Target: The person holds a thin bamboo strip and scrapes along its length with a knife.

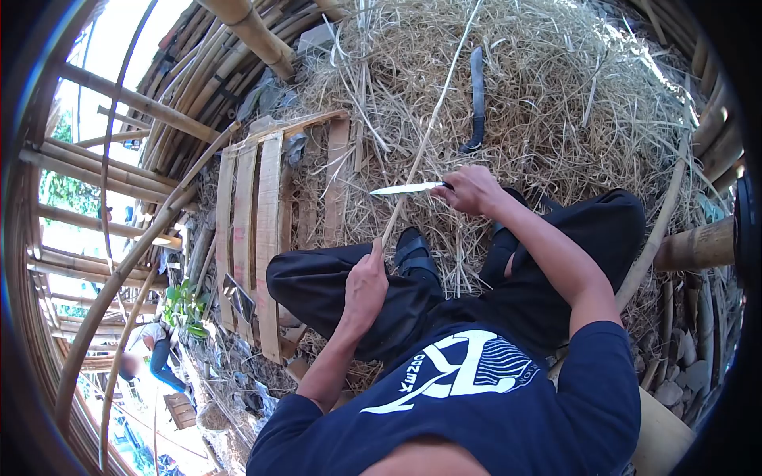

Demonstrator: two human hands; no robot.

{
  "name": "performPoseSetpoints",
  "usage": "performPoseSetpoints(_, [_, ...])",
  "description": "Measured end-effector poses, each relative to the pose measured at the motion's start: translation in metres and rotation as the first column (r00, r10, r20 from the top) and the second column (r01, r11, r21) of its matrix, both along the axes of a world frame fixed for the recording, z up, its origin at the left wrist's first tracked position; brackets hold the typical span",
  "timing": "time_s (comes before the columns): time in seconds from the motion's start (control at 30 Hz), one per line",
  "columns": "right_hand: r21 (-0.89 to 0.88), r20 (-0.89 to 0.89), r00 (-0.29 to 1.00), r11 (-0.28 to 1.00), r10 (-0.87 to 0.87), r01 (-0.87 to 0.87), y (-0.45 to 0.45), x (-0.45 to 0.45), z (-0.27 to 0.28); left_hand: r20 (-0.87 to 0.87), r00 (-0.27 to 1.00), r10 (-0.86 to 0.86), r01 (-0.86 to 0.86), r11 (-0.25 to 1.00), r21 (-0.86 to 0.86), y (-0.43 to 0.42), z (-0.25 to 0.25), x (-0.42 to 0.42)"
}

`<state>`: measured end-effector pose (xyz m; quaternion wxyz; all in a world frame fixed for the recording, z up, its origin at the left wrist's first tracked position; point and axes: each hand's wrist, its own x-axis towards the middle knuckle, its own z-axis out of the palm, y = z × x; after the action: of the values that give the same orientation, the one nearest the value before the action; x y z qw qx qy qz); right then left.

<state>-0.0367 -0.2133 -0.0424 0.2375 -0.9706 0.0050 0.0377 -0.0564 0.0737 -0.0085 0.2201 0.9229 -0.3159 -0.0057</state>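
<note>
My right hand (468, 190) is closed round the black handle of a knife (401, 190), its pale blade pointing left across a long thin bamboo strip (434, 119). The lower end of that strip is in my left hand (367, 287), whose fingers are closed on it above my bent knee. From there the strip runs up and to the right, out of view at the top. Blade and strip cross just above my left hand; whether they touch is unclear. A machete (477, 95) with a dark handle lies on the shavings beyond my right hand.
Shavings (556, 103) cover the ground ahead. A wooden pallet (270, 230) lies left of my knee. Bamboo poles (143, 103) form a frame at the left, with a person (151, 349) beyond it. A thick bamboo pole (698, 244) is at the right.
</note>
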Motion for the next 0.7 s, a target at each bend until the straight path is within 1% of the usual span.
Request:
performPoseSetpoints(0.03, [0.032,0.04,0.999,0.999,-0.006,0.004,-0.007,0.004,-0.013,0.001,1.0,-0.003,0.003,1.0,-0.002,0.001,0.003,-0.001])
performPoseSetpoints(0.07, [0.017,0.124,0.987,0.995,-0.1,0.099,-0.018,0.008,-0.026,-0.019,1.0,0.012,-0.011,1.0,0.017,0.003,0.01,-0.002])
performPoseSetpoints(0.1, [-0.03,0.063,0.958,0.959,-0.281,0.283,-0.056,0.025,-0.061,-0.043,0.999,0.03,-0.028,0.999,0.041,0.008,0.016,-0.007])
performPoseSetpoints(0.13, [-0.123,0.151,0.897,0.892,-0.416,0.435,-0.109,0.024,-0.075,-0.035,0.999,0.029,-0.028,0.999,0.046,0.018,0.02,-0.013])
performPoseSetpoints(0.17, [-0.171,-0.02,0.843,0.833,-0.537,0.526,-0.163,0.018,-0.067,-0.021,0.999,0.046,-0.046,0.999,-0.005,0.033,0.024,-0.022])
performPoseSetpoints(0.2, [-0.008,-0.029,0.676,0.677,-0.736,0.736,-0.208,0.009,-0.081,-0.004,0.998,0.069,-0.069,0.996,-0.049,0.049,0.031,-0.03])
performPoseSetpoints(0.23, [0.071,-0.035,0.565,0.562,-0.824,0.824,-0.218,-0.001,-0.053,-0.051,0.991,0.122,-0.124,0.992,-0.035,0.058,0.041,-0.034])
performPoseSetpoints(0.27, [0.205,0.055,0.449,0.45,-0.892,0.869,-0.226,0.003,-0.064,-0.042,0.989,0.143,-0.144,0.989,-0.032,0.059,0.046,-0.032])
performPoseSetpoints(0.33, [0.411,-0.072,0.481,0.414,-0.874,0.812,-0.188,0.013,-0.039,-0.105,0.983,0.148,-0.158,0.983,-0.096,0.053,0.048,-0.031])
performPoseSetpoints(0.4, [0.39,0.036,0.663,0.622,-0.747,0.679,-0.141,0.02,-0.033,-0.121,0.981,0.152,-0.164,0.982,-0.094,0.042,0.051,-0.03])
performPoseSetpoints(0.47, [0.413,0.06,0.775,0.722,-0.629,0.555,-0.09,0.022,-0.011,-0.287,0.943,0.166,-0.21,0.969,-0.128,0.031,0.053,-0.027])
performPoseSetpoints(0.53, [0.473,0.113,0.866,0.793,-0.488,0.385,-0.053,0.018,0.002,-0.258,0.955,0.146,-0.191,0.969,-0.157,0.029,0.043,-0.022])
performPoseSetpoints(0.6, [0.462,0.058,0.957,0.857,-0.285,0.228,-0.022,0.005,0.023,-0.381,0.91,0.167,-0.249,0.952,-0.18,0.031,0.036,-0.02])
performPoseSetpoints(0.67, [0.347,-0.022,0.994,0.931,-0.109,0.11,-0.001,-0.001,0.022,-0.397,0.903,0.163,-0.254,0.949,-0.189,0.031,0.031,-0.019])
performPoseSetpoints(0.7, [0.344,-0.024,0.994,0.932,-0.11,0.111,0.007,-0.005,0.014,-0.414,0.895,0.166,-0.265,0.945,-0.194,0.031,0.03,-0.019])
